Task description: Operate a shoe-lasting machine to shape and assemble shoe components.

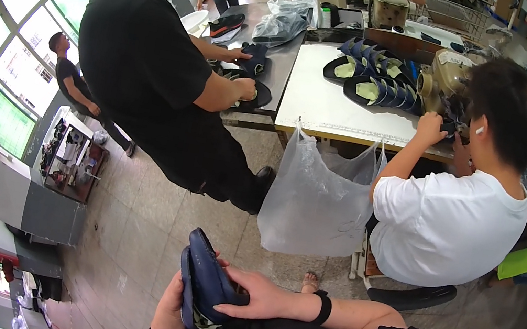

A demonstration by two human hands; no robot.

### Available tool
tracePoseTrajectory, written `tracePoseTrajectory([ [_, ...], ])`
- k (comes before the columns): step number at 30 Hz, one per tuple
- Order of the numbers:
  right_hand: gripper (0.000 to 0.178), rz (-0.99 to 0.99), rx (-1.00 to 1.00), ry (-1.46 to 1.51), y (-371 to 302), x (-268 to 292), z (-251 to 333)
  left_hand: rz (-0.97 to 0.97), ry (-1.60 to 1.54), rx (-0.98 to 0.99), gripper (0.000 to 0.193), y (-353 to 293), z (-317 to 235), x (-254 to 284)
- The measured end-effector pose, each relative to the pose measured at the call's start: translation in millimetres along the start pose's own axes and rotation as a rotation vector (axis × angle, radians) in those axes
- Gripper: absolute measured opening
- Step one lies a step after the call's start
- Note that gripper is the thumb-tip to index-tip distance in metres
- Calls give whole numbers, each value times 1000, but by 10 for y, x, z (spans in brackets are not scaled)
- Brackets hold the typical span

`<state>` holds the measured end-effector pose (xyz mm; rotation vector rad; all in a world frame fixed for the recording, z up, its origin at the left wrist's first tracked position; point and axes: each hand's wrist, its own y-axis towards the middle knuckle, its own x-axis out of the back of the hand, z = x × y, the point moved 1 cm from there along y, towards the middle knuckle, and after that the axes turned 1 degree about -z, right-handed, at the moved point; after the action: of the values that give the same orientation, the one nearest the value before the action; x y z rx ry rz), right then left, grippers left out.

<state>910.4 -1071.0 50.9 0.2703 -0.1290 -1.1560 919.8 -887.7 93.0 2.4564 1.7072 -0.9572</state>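
Note:
In front of my body I hold a bundle of navy shoe uppers (pixel 211 280), apparently two pieces pressed side by side. Pale green lining shows at their lower end. My left hand (pixel 169 303) wraps the left side, its fingers partly hidden behind the bundle. From the right, my right hand (pixel 261 295) grips it, with the thumb across the near face and other fingers behind. A dark band circles each of my wrists.
Ahead, a white-topped sewing table (pixel 308 106) carries dark shoe uppers (pixel 387 93) and a sewing machine (pixel 448 80). A clear plastic bag (pixel 320 202) hangs from its edge. A seated co-worker (pixel 453 217) sews at right; a standing co-worker (pixel 145 61) handles shoe parts at left.

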Motion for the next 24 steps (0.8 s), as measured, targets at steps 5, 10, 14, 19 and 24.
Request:
tracePoseTrajectory([
  [5,47,13,20,6,0,14,-37,-21,0,1,97,-4,-34,-106],
  [10,51,100,-70,-28,-8,65,6,-36,9,3,96,-6,-40,-133],
  [14,46,35,-21,18,-6,21,-19,-18,26,13,95,12,-11,-61],
  [19,48,24,-33,22,11,21,12,-4,57,-15,92,-20,-37,-134],
  [24,57,74,-96,28,31,4,34,-141,89,-50,91,-71,-19,-65],
])
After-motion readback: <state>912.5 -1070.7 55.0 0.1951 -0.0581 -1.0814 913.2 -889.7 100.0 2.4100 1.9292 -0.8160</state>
